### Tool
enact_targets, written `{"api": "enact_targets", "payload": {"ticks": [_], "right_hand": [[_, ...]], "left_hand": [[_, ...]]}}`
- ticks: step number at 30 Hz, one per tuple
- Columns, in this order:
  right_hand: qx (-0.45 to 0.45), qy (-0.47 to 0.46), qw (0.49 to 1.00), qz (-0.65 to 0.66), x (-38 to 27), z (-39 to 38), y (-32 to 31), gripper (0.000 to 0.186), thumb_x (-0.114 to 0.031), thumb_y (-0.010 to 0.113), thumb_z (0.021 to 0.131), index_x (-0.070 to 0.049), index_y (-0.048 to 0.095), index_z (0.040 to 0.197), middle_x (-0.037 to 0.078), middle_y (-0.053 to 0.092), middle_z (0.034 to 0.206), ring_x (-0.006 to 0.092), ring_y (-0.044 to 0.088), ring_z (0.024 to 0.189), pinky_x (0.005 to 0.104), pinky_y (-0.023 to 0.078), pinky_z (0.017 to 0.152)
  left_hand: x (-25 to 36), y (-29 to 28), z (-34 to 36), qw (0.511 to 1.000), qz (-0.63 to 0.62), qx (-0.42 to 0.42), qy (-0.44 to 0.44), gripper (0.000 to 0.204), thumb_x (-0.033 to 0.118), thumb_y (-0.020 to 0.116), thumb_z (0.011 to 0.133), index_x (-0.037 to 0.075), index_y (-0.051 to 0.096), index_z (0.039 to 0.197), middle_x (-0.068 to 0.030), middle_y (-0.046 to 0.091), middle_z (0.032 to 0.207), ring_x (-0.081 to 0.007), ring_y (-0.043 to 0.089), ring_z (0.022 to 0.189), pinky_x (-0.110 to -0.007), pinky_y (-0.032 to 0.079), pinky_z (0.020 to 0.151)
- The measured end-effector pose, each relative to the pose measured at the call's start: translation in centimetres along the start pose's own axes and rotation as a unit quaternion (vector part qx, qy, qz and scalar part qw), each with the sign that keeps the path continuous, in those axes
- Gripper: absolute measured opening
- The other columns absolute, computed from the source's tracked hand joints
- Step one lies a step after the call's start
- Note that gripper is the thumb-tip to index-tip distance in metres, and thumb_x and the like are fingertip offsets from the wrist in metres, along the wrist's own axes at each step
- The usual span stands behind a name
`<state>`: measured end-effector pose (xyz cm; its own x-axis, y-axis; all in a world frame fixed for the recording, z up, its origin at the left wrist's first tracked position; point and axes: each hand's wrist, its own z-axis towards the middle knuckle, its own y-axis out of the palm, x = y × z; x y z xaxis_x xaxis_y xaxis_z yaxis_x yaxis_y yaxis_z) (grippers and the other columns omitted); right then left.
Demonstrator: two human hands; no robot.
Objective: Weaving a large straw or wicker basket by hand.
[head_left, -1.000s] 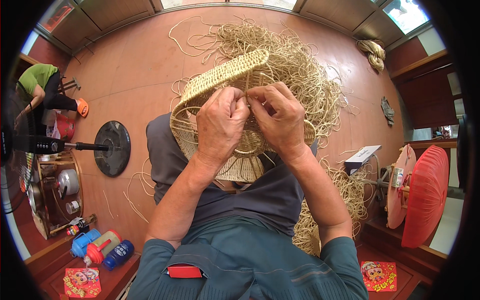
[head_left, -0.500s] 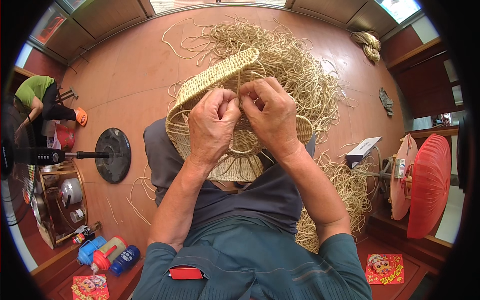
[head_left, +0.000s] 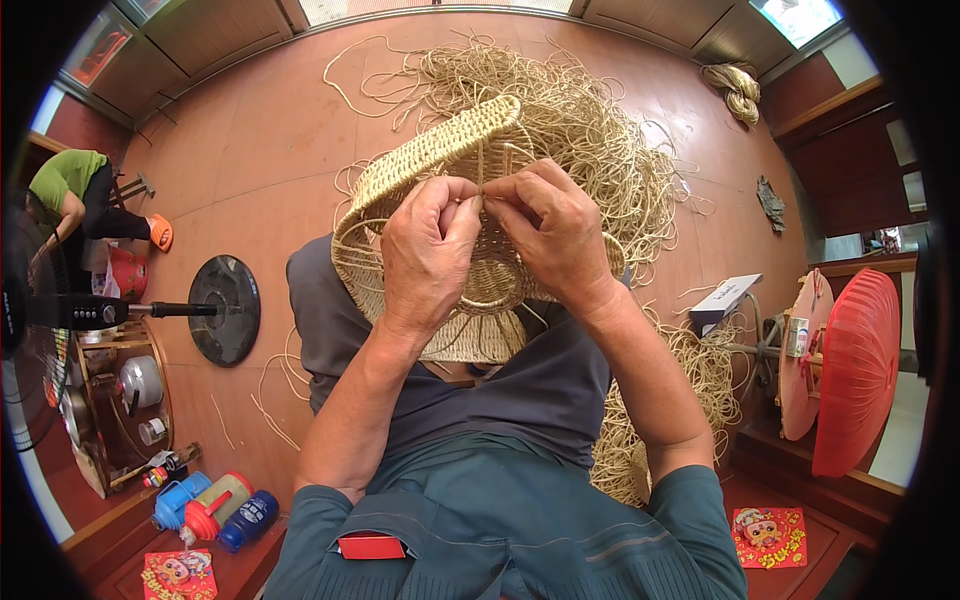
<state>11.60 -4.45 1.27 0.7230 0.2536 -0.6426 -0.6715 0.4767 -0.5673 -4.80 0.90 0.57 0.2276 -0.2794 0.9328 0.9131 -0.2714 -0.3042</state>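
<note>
A half-woven straw basket (head_left: pixel 450 160) rests on my lap, its rim tilted up and away from me. My left hand (head_left: pixel 425 250) and my right hand (head_left: pixel 550 235) meet over its middle. The fingertips of both pinch a thin straw strand (head_left: pixel 481 196) at the weave. Behind the basket a big tangle of loose straw cord (head_left: pixel 590 140) lies on the reddish floor.
A standing fan with a round black base (head_left: pixel 225 308) is at my left, with a low wooden table (head_left: pixel 120 420) of pots and several bottles (head_left: pixel 215 505) nearby. A person in a green top (head_left: pixel 65 185) bends at far left. A red fan (head_left: pixel 850 370) and more straw (head_left: pixel 690 380) are at my right.
The view has shifted slightly; my hands stay together on the basket, the fingers working the strand with small movements.
</note>
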Motion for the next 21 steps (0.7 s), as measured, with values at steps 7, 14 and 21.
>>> {"api": "enact_targets", "payload": {"ticks": [7, 14, 21], "right_hand": [[0.027, -0.033, 0.999, -0.016, 0.1, -0.3, 0.3, 0.008, -0.004, 0.08, 0.092, -0.006, 0.077, 0.1, 0.009, 0.071, 0.093, 0.0277, 0.075, 0.075, 0.0394, 0.061, 0.066], [0.041, -0.029, 0.997, -0.063, 0.0, -0.5, 1.2, 0.007, -0.003, 0.076, 0.088, -0.005, 0.072, 0.094, 0.01, 0.068, 0.091, 0.0307, 0.073, 0.073, 0.0421, 0.06, 0.065], [0.009, -0.031, 0.997, -0.066, -0.4, -0.2, 0.8, 0.007, -0.002, 0.074, 0.089, -0.005, 0.068, 0.091, 0.011, 0.064, 0.089, 0.0331, 0.07, 0.072, 0.0448, 0.059, 0.065]], "left_hand": [[0.0, 0.0, 0.1, 1.0, 0.003, 0.002, 0.005, 0.012, 0.009, 0.075, 0.103, -0.001, 0.077, 0.109, 0.0058, 0.054, 0.078, -0.0043, 0.046, 0.07, -0.027, 0.045, 0.065], [0.5, -0.6, 0.5, 0.999, 0.04, -0.021, 0.001, 0.015, 0.011, 0.072, 0.101, 0.0, 0.076, 0.109, -0.0094, 0.068, 0.087, -0.0189, 0.063, 0.07, -0.037, 0.053, 0.068], [-0.1, -1.1, 0.0, 0.986, 0.128, -0.01, 0.107, 0.013, 0.008, 0.068, 0.1, 0.003, 0.074, 0.11, -0.0136, 0.073, 0.095, -0.033, 0.073, 0.083, -0.044, 0.058, 0.075]]}}
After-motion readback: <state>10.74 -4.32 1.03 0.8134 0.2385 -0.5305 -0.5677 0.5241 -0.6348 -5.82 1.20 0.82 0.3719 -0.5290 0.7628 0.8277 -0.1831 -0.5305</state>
